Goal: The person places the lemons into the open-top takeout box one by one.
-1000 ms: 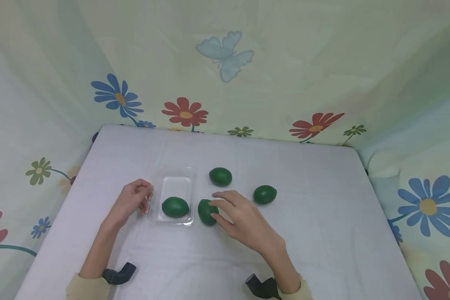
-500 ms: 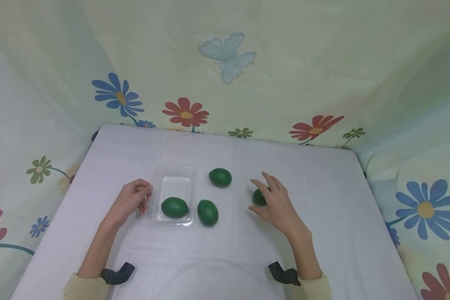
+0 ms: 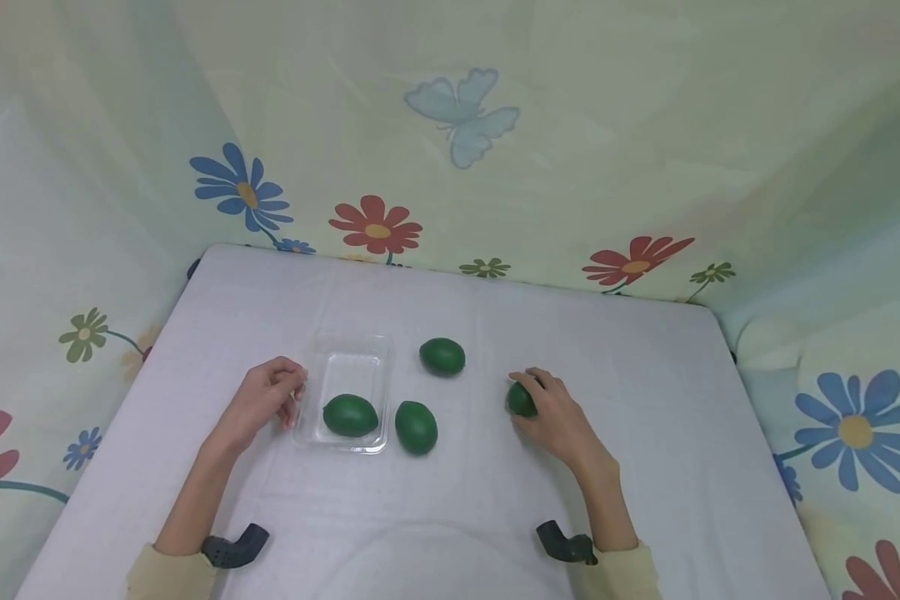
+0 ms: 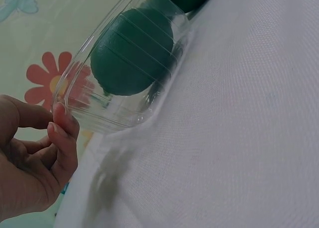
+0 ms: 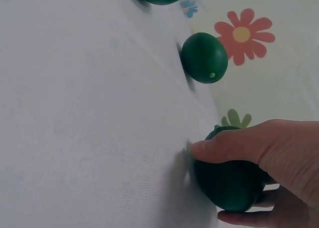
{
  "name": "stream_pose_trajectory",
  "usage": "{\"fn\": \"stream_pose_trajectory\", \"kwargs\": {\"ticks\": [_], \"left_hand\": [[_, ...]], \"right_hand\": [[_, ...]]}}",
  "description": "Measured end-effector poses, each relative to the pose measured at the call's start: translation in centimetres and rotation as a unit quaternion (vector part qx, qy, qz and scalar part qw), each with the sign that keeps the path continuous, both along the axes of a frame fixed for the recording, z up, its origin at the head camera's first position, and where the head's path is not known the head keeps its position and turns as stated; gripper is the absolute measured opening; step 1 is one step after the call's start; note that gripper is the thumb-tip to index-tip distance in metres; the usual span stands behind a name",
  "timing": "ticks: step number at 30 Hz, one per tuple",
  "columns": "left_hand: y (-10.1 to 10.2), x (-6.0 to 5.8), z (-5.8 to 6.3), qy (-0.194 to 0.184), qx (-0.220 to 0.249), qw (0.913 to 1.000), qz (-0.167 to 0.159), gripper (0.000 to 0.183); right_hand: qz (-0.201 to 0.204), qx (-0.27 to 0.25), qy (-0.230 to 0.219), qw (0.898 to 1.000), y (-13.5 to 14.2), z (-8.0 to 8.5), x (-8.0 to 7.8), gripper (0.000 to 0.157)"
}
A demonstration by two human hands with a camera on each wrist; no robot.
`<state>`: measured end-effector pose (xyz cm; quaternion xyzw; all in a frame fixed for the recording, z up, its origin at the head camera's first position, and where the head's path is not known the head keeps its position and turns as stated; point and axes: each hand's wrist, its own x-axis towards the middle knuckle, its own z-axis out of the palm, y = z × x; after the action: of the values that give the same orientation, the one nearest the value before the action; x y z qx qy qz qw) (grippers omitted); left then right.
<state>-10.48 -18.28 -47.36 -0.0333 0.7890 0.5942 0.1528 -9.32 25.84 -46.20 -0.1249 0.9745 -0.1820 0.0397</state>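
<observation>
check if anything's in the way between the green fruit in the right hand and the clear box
The near loose fruit and far loose fruit lie between, narrowing a low path from the held fruit to the clear box; above them nothing visible blocks it.

No legible markings found. From where I stand, I can read no label, brand, number or sign on the green fruits (image 3: 442,357), clear container (image 3: 354,373), table (image 3: 660,467), curtain (image 3: 615,125) or wrist devices (image 3: 236,547).
</observation>
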Motion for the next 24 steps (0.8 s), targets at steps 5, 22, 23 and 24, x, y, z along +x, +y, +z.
{"fn": "stream_pose_trajectory", "kwargs": {"ticks": [5, 22, 23, 24], "left_hand": [[0.0, 0.0, 0.1, 0.002, 0.001, 1.0000, 0.000, 0.032], [0.0, 0.1, 0.0, 0.008, 0.008, 0.9999, -0.004, 0.030], [0.1, 0.1, 0.1, 0.006, 0.011, 0.9999, -0.002, 0.030], [0.1, 0.2, 0.1, 0.005, 0.013, 0.9999, -0.001, 0.030]], "right_hand": [[-0.012, -0.003, 0.008, 1.000, 0.0, -0.1, 0.2, 0.064], [-0.015, -0.005, 0.058, 0.998, -0.5, 0.7, 1.2, 0.063], [-0.010, -0.006, 0.065, 0.998, -0.7, 0.9, 1.4, 0.063], [-0.004, -0.009, 0.072, 0.997, -0.8, 1.1, 1.5, 0.063]]}}
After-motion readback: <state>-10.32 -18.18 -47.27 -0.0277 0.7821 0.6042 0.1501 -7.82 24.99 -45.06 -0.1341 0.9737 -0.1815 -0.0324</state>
